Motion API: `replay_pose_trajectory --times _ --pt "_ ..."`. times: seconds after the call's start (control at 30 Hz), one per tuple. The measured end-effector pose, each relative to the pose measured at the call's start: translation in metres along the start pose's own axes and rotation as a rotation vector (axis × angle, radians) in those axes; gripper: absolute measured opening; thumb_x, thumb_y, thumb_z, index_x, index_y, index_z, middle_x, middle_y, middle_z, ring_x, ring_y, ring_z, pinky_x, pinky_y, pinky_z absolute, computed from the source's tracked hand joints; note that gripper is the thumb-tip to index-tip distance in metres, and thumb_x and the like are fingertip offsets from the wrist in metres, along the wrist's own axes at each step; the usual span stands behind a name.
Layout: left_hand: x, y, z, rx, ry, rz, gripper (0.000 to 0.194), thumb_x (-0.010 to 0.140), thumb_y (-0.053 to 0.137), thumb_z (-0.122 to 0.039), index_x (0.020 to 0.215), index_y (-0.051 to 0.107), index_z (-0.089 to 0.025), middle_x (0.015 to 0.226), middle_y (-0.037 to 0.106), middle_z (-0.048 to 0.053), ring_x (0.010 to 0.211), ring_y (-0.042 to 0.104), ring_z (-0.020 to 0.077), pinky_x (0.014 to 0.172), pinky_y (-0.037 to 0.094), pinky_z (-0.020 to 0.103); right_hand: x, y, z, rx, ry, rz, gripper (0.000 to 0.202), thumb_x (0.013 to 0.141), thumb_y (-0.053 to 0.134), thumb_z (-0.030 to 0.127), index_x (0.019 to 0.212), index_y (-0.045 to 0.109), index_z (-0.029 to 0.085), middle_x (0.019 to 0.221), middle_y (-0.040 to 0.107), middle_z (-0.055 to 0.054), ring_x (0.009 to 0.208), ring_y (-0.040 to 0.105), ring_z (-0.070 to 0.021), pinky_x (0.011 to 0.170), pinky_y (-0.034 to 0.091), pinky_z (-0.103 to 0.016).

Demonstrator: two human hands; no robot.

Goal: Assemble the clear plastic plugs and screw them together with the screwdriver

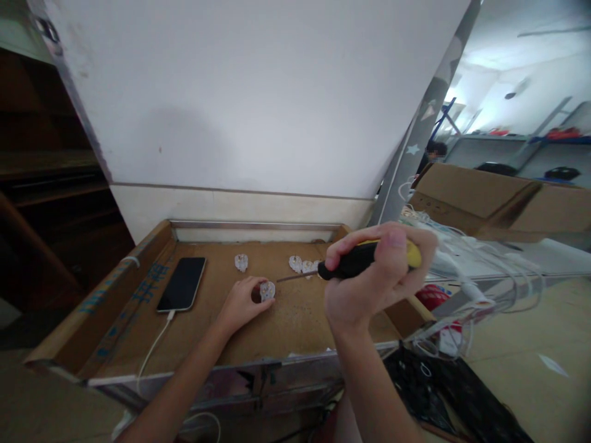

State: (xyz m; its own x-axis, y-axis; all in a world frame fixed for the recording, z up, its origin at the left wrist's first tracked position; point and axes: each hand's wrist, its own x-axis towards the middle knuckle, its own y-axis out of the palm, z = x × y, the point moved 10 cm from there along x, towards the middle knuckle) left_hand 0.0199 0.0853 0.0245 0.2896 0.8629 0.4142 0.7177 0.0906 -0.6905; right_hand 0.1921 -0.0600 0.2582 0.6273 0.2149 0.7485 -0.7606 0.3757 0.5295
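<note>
On the cardboard-covered tabletop (pixel 295 320), my left hand (pixel 244 301) pinches a small white round part (pixel 267 291) between thumb and fingers. My right hand (pixel 373 277) is wrapped round a black and yellow screwdriver (pixel 353 261), raised above the right side of the table. The thin shaft points left, and its tip is just right of the white part, seemingly apart from it. Behind my left hand lies another white part (pixel 241 263). Several similar parts (pixel 302 266) sit close together near the back, partly behind the screwdriver.
A phone (pixel 182 284) with a white cable (pixel 154 344) lies at the left. Raised cardboard edges (pixel 106 295) border the table, with a white wall panel (pixel 258 111) behind. Tangled white cables (pixel 489 271) and a cardboard box (pixel 475 197) are at the right; a person's head (pixel 435 151) shows beyond.
</note>
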Motion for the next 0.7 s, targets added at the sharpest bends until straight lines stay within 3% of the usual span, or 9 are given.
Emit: replay_pose_trajectory --times 0.17,0.33,0.57,0.7 --pt "-0.001 0.002 -0.001 -0.025 0.004 0.022 0.038 0.072 0.066 -0.039 0.105 0.06 -0.022 0.103 0.066 0.005 0.096 0.06 0.0219 0.086 0.044 0.036 -0.016 0.01 -0.028 0.009 0.092 0.032 0.018 0.086 0.05 0.032 0.073 0.044 0.022 0.047 0.044 0.01 0.03 0.038 -0.0058 0.028 0.03 -0.017" --pt "0.001 0.002 -0.002 0.046 0.001 0.026 0.036 0.072 0.065 -0.04 0.103 0.062 -0.022 0.101 0.066 0.004 0.096 0.058 0.0226 0.086 0.043 0.036 -0.013 0.01 -0.045 0.012 0.164 0.028 0.019 0.086 0.051 0.034 0.073 0.044 0.022 0.048 0.045 0.01 0.031 0.039 -0.0057 0.028 0.031 -0.017" --pt "0.0 0.0 -0.004 0.108 -0.014 0.04 0.036 0.073 0.064 -0.042 0.102 0.062 -0.022 0.101 0.067 0.003 0.097 0.058 0.0231 0.085 0.041 0.036 -0.006 0.022 -0.054 -0.052 0.222 0.087 0.022 0.086 0.049 0.037 0.073 0.041 0.022 0.049 0.043 0.01 0.033 0.04 -0.0059 0.03 0.033 -0.017" --pt "0.0 0.0 -0.005 0.12 -0.015 0.047 0.036 0.074 0.063 -0.043 0.103 0.061 -0.021 0.103 0.066 0.004 0.098 0.057 0.0233 0.086 0.041 0.036 0.0 0.035 -0.053 -0.2 0.168 0.209 0.021 0.086 0.048 0.035 0.072 0.041 0.022 0.052 0.042 0.009 0.039 0.042 -0.0063 0.039 0.036 -0.02"
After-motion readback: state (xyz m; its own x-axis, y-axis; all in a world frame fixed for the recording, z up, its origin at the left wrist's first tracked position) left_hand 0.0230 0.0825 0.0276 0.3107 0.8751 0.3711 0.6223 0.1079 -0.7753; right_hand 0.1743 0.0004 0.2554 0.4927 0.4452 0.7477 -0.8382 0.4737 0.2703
